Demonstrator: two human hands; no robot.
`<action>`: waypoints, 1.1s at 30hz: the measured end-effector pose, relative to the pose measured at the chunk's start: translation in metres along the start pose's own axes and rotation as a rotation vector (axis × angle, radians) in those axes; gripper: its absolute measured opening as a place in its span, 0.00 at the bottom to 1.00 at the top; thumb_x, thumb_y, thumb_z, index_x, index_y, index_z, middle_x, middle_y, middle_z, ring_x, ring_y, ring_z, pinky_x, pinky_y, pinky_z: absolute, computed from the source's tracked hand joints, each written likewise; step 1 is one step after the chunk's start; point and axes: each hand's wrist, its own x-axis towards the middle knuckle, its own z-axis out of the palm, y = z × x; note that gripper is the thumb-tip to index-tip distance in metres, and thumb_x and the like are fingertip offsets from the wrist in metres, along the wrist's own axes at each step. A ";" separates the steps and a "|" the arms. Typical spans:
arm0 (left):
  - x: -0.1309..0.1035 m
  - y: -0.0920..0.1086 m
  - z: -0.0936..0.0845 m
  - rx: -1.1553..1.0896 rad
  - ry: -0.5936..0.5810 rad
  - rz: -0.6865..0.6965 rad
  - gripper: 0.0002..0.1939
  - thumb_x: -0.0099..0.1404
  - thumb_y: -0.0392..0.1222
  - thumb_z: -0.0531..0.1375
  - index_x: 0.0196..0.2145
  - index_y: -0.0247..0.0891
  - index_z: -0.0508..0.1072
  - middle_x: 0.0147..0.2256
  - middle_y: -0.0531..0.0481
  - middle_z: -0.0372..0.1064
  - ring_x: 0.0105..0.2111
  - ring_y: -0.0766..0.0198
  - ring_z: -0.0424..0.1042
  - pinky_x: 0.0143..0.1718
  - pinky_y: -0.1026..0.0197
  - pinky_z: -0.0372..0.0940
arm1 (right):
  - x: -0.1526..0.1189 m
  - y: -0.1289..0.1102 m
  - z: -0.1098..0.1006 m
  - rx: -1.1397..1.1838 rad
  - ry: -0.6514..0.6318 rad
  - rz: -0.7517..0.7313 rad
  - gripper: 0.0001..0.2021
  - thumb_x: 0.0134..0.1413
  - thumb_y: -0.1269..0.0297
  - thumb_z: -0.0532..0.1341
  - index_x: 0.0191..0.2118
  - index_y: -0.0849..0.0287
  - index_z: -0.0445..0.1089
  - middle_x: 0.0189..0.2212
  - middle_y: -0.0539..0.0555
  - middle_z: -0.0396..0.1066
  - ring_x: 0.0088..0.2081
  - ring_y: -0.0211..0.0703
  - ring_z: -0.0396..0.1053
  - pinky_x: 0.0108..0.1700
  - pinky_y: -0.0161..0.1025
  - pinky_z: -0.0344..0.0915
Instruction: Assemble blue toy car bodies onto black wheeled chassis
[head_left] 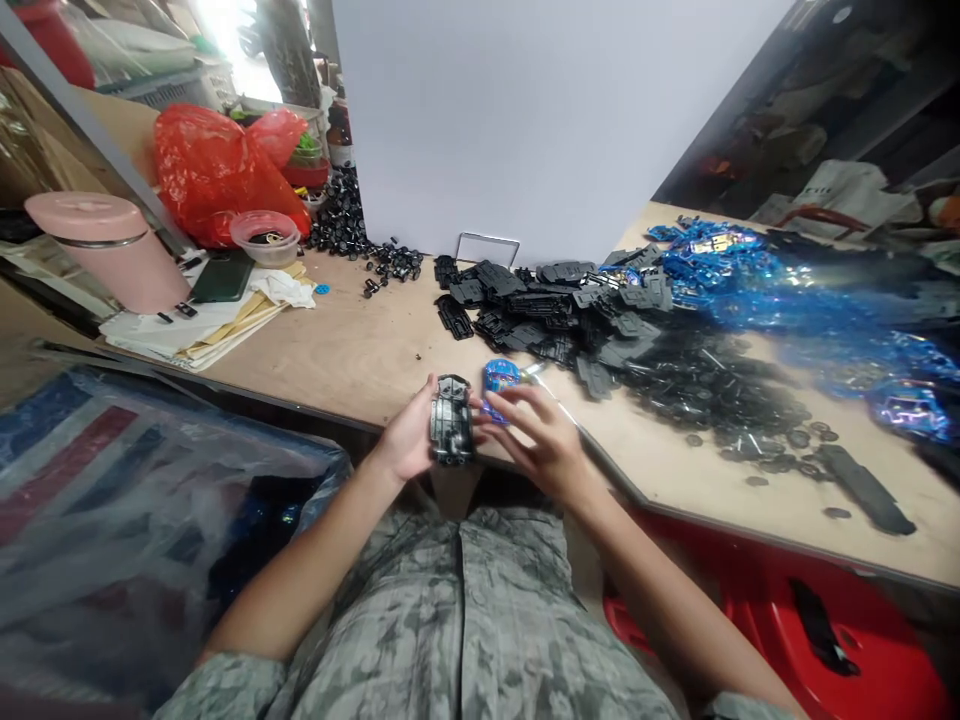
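My left hand (409, 436) is closed around the side of a black toy car chassis (451, 420), which it holds up at the table's front edge. My right hand (541, 437) is just to the right, its fingers bent and spread, with the tips close to the chassis. Whether they touch it I cannot tell. Partly behind those fingers is a shiny blue toy car body (501, 376); it does not look gripped.
Black chassis plates (540, 305) lie heaped ahead, with black wheels (727, 400) and blue car bodies (720, 260) to the right. At left stand a pink bottle (112, 250), a phone (223, 276) and a red bag (217, 170). A white panel (510, 120) rises behind.
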 end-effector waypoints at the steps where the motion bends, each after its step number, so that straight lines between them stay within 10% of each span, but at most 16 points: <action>1: -0.001 -0.003 0.003 0.010 -0.011 -0.008 0.27 0.78 0.54 0.46 0.53 0.32 0.76 0.42 0.36 0.80 0.41 0.52 0.82 0.48 0.47 0.75 | 0.006 -0.004 0.003 0.020 -0.014 -0.007 0.20 0.64 0.68 0.65 0.60 0.53 0.71 0.47 0.61 0.74 0.46 0.49 0.74 0.45 0.47 0.76; 10: -0.010 -0.011 -0.003 0.271 -0.063 0.071 0.13 0.68 0.31 0.61 0.49 0.30 0.78 0.44 0.37 0.80 0.43 0.52 0.81 0.48 0.49 0.77 | 0.014 -0.002 0.005 0.215 0.109 0.205 0.12 0.62 0.70 0.66 0.50 0.58 0.77 0.40 0.57 0.77 0.42 0.45 0.76 0.46 0.43 0.74; 33: -0.016 -0.011 -0.007 0.291 -0.007 0.052 0.13 0.70 0.35 0.59 0.49 0.26 0.77 0.44 0.31 0.80 0.44 0.47 0.82 0.50 0.48 0.76 | -0.017 0.019 -0.004 0.021 0.086 0.084 0.21 0.65 0.70 0.62 0.62 0.52 0.69 0.45 0.59 0.74 0.44 0.48 0.73 0.45 0.47 0.74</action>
